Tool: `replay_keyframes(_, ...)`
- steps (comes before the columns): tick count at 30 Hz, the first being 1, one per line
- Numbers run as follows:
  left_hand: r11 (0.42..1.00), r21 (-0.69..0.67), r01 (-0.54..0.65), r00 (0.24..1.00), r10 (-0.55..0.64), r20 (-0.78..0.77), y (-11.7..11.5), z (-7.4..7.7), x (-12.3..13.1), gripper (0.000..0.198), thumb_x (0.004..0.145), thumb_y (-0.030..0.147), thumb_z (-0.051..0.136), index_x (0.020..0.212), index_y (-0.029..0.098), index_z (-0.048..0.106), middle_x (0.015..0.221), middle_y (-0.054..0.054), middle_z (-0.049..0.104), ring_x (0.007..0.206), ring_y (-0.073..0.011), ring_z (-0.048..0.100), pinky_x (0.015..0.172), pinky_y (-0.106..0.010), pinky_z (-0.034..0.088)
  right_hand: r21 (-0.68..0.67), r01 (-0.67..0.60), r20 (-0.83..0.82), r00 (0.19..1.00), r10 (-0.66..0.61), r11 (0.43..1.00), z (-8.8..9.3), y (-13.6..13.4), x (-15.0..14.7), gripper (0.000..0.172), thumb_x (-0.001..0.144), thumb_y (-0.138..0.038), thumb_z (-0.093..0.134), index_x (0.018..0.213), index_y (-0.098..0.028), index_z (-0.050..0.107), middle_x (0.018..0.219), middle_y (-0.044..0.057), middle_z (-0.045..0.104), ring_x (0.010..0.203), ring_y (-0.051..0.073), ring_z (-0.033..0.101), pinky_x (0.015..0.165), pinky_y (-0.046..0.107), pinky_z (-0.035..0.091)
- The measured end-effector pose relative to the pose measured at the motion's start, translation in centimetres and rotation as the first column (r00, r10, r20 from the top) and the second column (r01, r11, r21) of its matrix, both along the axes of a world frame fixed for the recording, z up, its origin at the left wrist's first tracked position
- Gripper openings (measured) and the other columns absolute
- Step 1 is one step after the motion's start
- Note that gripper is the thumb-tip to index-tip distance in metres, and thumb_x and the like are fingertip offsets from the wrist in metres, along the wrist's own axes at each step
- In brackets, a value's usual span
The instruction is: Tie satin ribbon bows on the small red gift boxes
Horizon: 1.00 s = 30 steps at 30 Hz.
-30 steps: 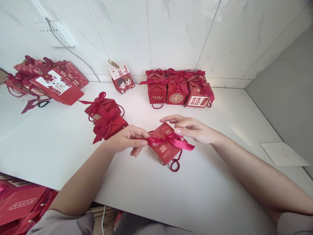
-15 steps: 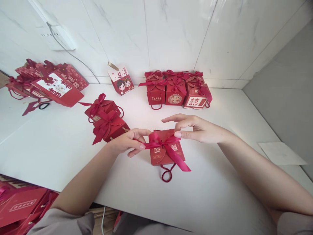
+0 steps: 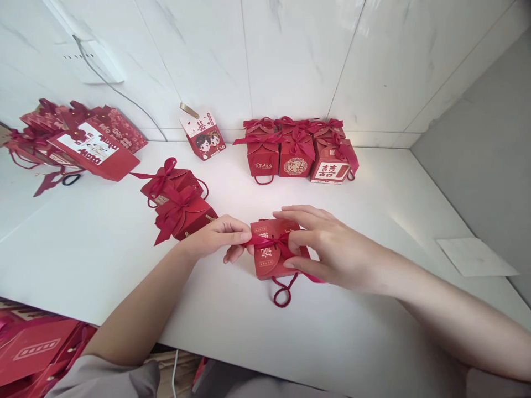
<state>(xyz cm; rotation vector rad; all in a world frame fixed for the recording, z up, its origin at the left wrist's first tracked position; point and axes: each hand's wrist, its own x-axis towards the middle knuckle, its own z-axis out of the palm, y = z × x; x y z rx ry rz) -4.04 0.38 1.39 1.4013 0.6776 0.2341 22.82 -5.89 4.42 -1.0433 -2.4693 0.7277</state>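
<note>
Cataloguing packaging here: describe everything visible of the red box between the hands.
The red box, seemingly card, sits on the white table, top flaps folded shut and printed with pale characters. A shiny ribbon crosses it, gathered mid-top. A twisted cord loops out in front. The left hand pinches the ribbon; the right hand partly hides the box.

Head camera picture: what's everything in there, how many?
Table: one, white, across view
Wall: one, white, behind
Socket plate: one, white, on wall
Cable: one, grey, along wall
Packaging: several, red, far left
Ring: one, black, beside packaging
Cartoon box: one, red-white, at wall
Bowed boxes: two, red, left of centre
Row boxes: at least five, red, at wall
Paper: one, white, right
Packets: several, red, lower left
Gift box: one, red, centre
Ribbon: one, magenta, atop it
Cord handle: one, maroon, below box
Sleeves: two, grey, bottom edge
Left hand: one, bare, pinching ribbon
Right hand: one, bare, over box
</note>
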Motion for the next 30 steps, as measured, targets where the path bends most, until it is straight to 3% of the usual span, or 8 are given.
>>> replay_keyframes(4,0.996,-0.011,-0.089,0.996,0.089,-0.008,-0.1,-0.2,0.3,0.035,0.088,0.038,0.061,0.067,0.011,0.066,0.051,0.000,0.058,0.041,-0.0072,0.052,0.044,-0.018,0.041,-0.197,-0.010,0.051,0.999,0.020,0.980,0.8,0.8,0.8,0.031,0.094,-0.042,0.051,0.078,-0.021,0.067,0.146,0.010,0.045,0.139,0.031,0.036,0.106,0.050,0.038)
replay_keyframes(7,0.992,-0.008,-0.127,0.992,0.127,0.007,-0.1,-0.3,0.4,0.035,0.087,0.037,0.063,0.064,0.011,0.064,0.050,0.000,0.058,0.040,-0.0065,0.052,0.043,-0.017,0.040,-0.261,-0.003,0.106,0.994,0.031,0.965,1.3,1.4,1.5,0.032,0.094,-0.041,0.048,0.084,-0.021,0.071,0.150,0.008,0.041,0.141,0.031,0.033,0.109,0.050,0.035)
replay_keyframes(14,0.989,-0.056,-0.138,0.988,0.141,0.055,0.1,-0.6,0.5,0.034,0.087,0.039,0.063,0.066,0.012,0.063,0.044,0.000,0.059,0.034,-0.0090,0.054,0.037,-0.017,0.039,-0.191,-0.047,0.188,0.979,0.083,0.980,1.0,2.2,2.1,0.030,0.093,-0.040,0.049,0.086,-0.023,0.073,0.151,0.007,0.041,0.142,0.031,0.029,0.110,0.051,0.029)
replay_keyframes(20,0.990,-0.010,-0.138,0.989,0.138,0.051,0.3,-1.4,0.5,0.035,0.087,0.040,0.063,0.069,0.011,0.066,0.049,-0.002,0.063,0.042,-0.0091,0.057,0.045,-0.018,0.046,-0.155,-0.099,0.270,0.953,0.138,0.983,0.7,2.6,3.7,0.028,0.090,-0.040,0.055,0.077,-0.024,0.074,0.137,0.007,0.055,0.130,0.034,0.045,0.100,0.051,0.039)
replay_keyframes(23,0.993,0.029,-0.117,0.991,0.115,0.063,0.4,-1.8,0.4,0.035,0.086,0.041,0.063,0.070,0.010,0.069,0.052,-0.003,0.062,0.045,-0.0090,0.057,0.048,-0.019,0.047,-0.206,-0.040,0.294,0.950,0.101,0.978,1.0,2.8,5.4,0.023,0.082,-0.044,0.066,0.072,-0.025,0.072,0.128,0.006,0.062,0.120,0.035,0.054,0.089,0.046,0.047)
replay_keyframes(27,0.992,0.012,-0.127,0.986,0.125,0.112,0.4,-1.8,0.3,0.026,0.086,0.038,0.065,0.085,0.012,0.069,0.056,-0.001,0.061,0.045,-0.0083,0.053,0.045,-0.019,0.045,-0.214,0.045,0.137,0.990,-0.016,0.976,1.7,3.1,5.8,0.024,0.086,-0.046,0.061,0.100,-0.028,0.069,0.114,0.004,0.068,0.094,0.025,0.066,0.076,0.036,0.051)
replay_keyframes(30,0.992,-0.019,-0.124,0.986,0.125,0.107,0.3,-1.4,0.2,0.029,0.087,0.037,0.064,0.107,0.016,0.061,0.061,0.001,0.062,0.048,-0.0090,0.055,0.047,-0.018,0.046,-0.119,0.051,-0.118,0.991,-0.065,0.992,1.3,3.3,3.7,0.022,0.091,-0.042,0.057,0.102,-0.024,0.065,0.105,0.004,0.069,0.092,0.021,0.064,0.081,0.033,0.049)
